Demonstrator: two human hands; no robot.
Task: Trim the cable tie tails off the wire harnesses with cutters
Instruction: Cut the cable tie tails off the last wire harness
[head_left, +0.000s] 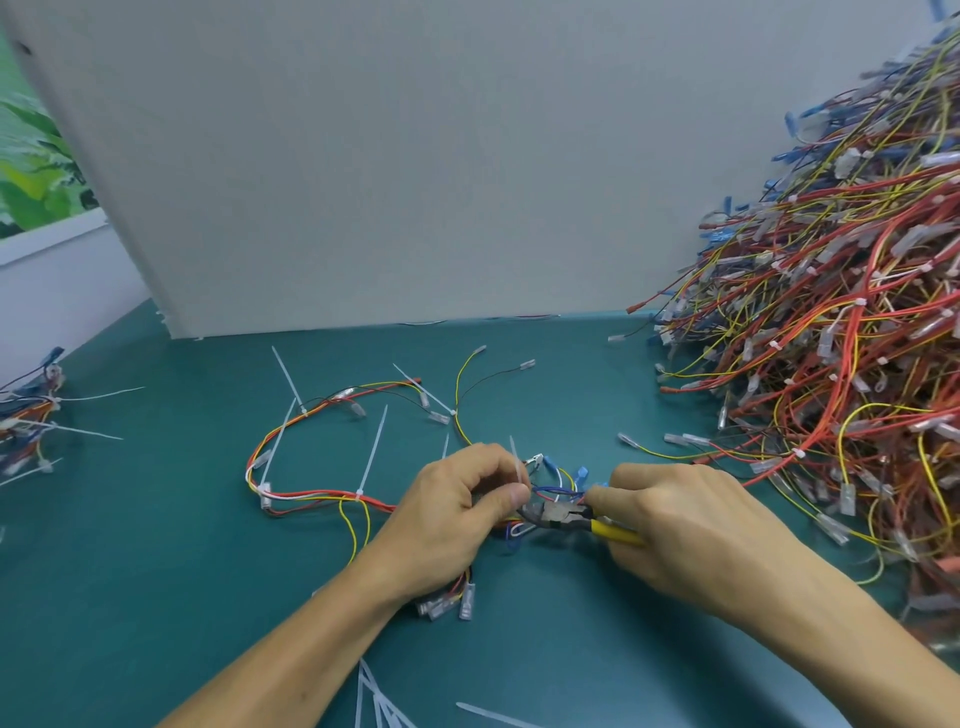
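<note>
A wire harness (311, 496) of red, yellow, white and black wires lies looped on the teal table, with several white cable tie tails (373, 457) sticking up from it. My left hand (457, 512) pinches one cable tie tail (517, 467) between thumb and forefinger near a bundle of blue wires. My right hand (680, 525) grips yellow-handled cutters (566, 518), whose dark jaws point left at the base of that tie, right beside my left thumb.
A large heap of harnesses (831, 312) fills the right side. A smaller bundle with tie tails (31, 421) sits at the left edge. Cut tie tails (379, 701) lie near the front edge. A grey board (363, 182) stands behind the work area.
</note>
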